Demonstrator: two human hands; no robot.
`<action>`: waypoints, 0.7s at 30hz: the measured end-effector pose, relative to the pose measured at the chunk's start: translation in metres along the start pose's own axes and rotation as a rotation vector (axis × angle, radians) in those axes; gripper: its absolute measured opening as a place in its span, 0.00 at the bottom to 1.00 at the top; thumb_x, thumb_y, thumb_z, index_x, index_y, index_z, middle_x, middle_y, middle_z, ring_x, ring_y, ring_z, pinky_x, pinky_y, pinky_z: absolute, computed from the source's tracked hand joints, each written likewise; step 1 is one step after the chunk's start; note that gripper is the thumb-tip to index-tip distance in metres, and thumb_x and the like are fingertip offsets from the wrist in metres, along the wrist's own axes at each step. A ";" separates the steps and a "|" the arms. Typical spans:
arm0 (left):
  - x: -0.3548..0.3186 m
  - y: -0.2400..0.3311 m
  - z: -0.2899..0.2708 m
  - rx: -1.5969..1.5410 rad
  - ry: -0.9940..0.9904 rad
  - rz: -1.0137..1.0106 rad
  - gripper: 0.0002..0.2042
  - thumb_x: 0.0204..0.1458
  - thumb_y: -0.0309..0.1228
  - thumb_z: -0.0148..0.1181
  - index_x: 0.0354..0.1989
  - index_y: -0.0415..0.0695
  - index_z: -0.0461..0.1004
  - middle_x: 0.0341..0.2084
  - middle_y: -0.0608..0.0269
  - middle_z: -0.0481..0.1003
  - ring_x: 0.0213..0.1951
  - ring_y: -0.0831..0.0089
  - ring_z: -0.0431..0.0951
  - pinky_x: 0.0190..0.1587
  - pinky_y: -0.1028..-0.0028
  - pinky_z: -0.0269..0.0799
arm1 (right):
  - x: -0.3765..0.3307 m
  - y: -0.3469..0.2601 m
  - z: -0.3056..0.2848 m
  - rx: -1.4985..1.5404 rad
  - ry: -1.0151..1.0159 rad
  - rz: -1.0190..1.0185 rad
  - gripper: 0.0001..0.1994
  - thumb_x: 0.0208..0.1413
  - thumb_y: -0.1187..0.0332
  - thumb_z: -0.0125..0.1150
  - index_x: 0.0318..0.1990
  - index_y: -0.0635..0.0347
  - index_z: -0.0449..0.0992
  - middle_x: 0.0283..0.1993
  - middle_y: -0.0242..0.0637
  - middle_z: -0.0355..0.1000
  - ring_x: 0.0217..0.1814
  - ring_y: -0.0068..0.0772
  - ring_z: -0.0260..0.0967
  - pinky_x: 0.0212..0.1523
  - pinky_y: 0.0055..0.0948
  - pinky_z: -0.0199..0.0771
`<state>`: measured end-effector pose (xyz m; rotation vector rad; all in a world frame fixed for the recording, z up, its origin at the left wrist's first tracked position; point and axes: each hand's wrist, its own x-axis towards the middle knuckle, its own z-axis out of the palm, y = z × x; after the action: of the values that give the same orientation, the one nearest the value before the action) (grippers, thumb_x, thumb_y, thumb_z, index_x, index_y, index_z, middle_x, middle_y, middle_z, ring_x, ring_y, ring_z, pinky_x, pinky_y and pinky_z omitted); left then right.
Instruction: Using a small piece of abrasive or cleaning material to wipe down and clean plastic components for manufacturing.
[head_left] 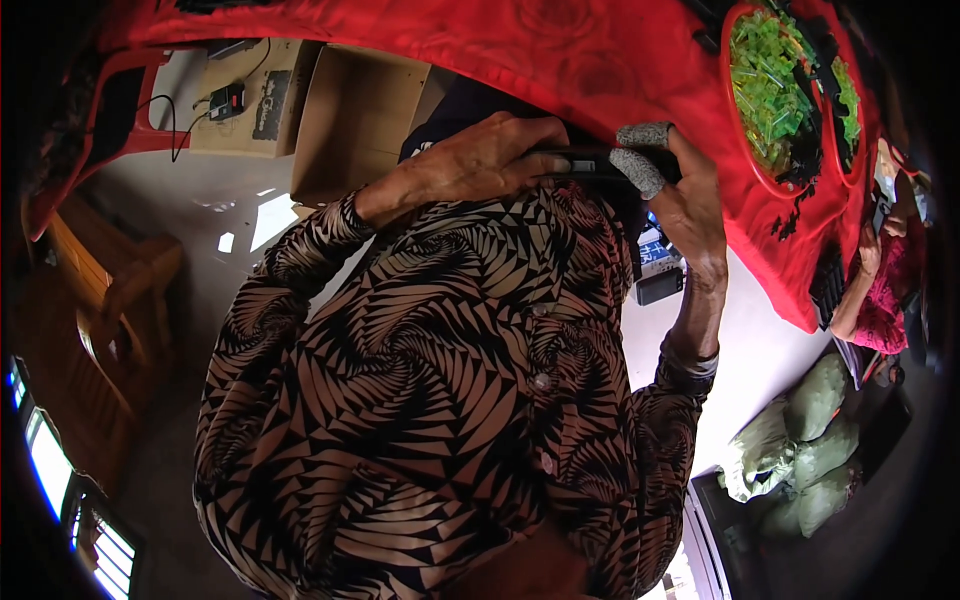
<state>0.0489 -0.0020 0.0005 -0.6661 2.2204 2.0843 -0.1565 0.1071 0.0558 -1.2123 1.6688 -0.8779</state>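
Observation:
My left hand (478, 160) is closed, its fingers around one end of a dark, narrow object (600, 163) with a small pale grey piece on its top. At the other end, the fingers of my right hand (688, 205) close on it; grey knitted covers sit on two of those fingertips. Both hands are just in front of my patterned shirt, at the near edge of a table with a red cloth (500, 40). What kind of object I hold cannot be made out, as the fingers hide much of it.
Red-rimmed baskets (727, 95) of green and yellow translucent pieces stand on the cloth at right. Cardboard boxes (355, 115) are at upper left, by a red chair (145, 100). Pale sacks (820, 440) lie at lower right. Another person's arm (858, 290) shows at far right.

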 end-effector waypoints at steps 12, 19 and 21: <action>0.001 0.000 0.012 0.205 0.317 0.226 0.10 0.57 0.32 0.56 0.44 0.43 0.73 0.26 0.51 0.75 0.29 0.69 0.78 0.34 0.67 0.73 | 0.011 0.013 0.008 0.051 -0.012 0.061 0.16 0.46 0.76 0.71 0.43 0.62 0.75 0.40 0.36 0.77 0.41 0.24 0.73 0.43 0.26 0.75; -0.011 -0.005 0.014 0.032 0.208 0.312 0.13 0.59 0.39 0.55 0.38 0.39 0.71 0.20 0.54 0.74 0.25 0.64 0.76 0.27 0.65 0.68 | 0.000 -0.006 0.004 0.001 -0.113 0.128 0.12 0.45 0.78 0.70 0.39 0.66 0.77 0.32 0.36 0.76 0.26 0.21 0.70 0.26 0.23 0.71; -0.010 -0.003 0.019 0.058 0.221 0.211 0.14 0.59 0.40 0.56 0.36 0.39 0.70 0.19 0.55 0.73 0.24 0.65 0.75 0.27 0.64 0.66 | 0.001 0.002 0.009 0.108 -0.076 -0.012 0.10 0.45 0.78 0.70 0.37 0.66 0.78 0.28 0.35 0.75 0.20 0.19 0.65 0.20 0.22 0.65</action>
<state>0.0541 0.0188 -0.0014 -0.7180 2.5634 2.1202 -0.1488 0.1060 0.0502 -1.1689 1.5353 -0.9066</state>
